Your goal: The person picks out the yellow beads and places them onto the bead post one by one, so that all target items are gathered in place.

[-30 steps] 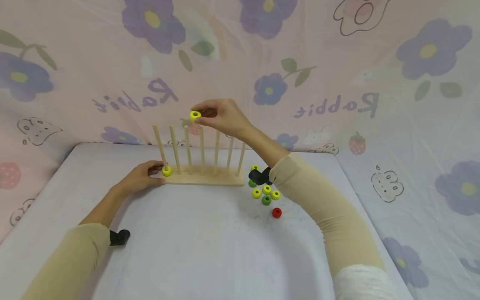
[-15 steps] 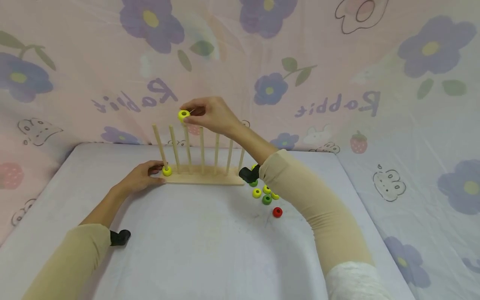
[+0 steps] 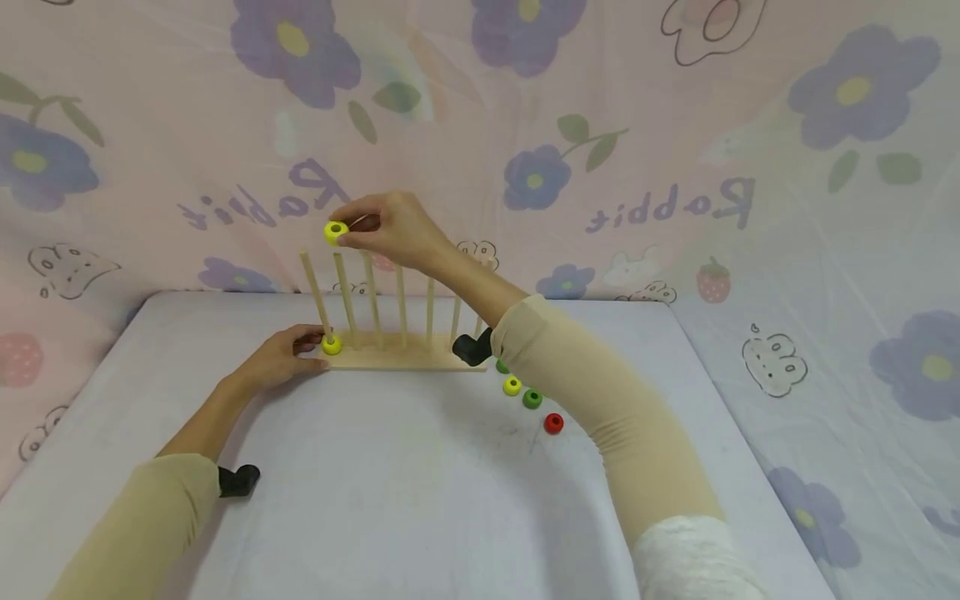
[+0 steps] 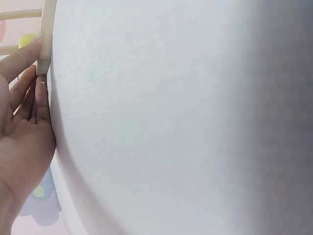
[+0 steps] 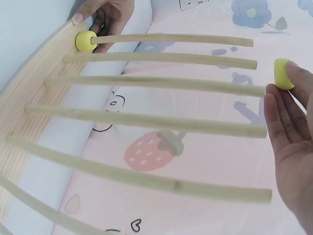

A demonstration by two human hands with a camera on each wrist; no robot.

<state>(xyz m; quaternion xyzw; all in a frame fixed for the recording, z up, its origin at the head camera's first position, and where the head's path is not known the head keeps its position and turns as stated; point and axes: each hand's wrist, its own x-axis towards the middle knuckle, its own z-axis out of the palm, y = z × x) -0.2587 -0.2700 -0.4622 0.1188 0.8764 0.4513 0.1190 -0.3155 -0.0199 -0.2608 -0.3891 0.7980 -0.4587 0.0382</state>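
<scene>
Pinching a yellow bead [image 3: 336,233], my right hand [image 3: 397,229] hangs above the left-side pegs [image 3: 345,297] in the head view; my left hand [image 3: 277,357] grips the wooden base [image 3: 405,359] at its left end. Left wrist: fingertips [image 4: 42,93] touch that end. Right wrist: the bead is apart from the pegs' tips.

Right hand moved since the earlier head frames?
Yes, leftward: the right hand has shifted along the pegs towards the left end of the row.

Wooden rack [image 4: 47,29] cropped, left wrist view

R hand [image 5: 296,161] pinches yel bead [image 5: 281,74] nr pegs [image 5: 161,58]
</scene>
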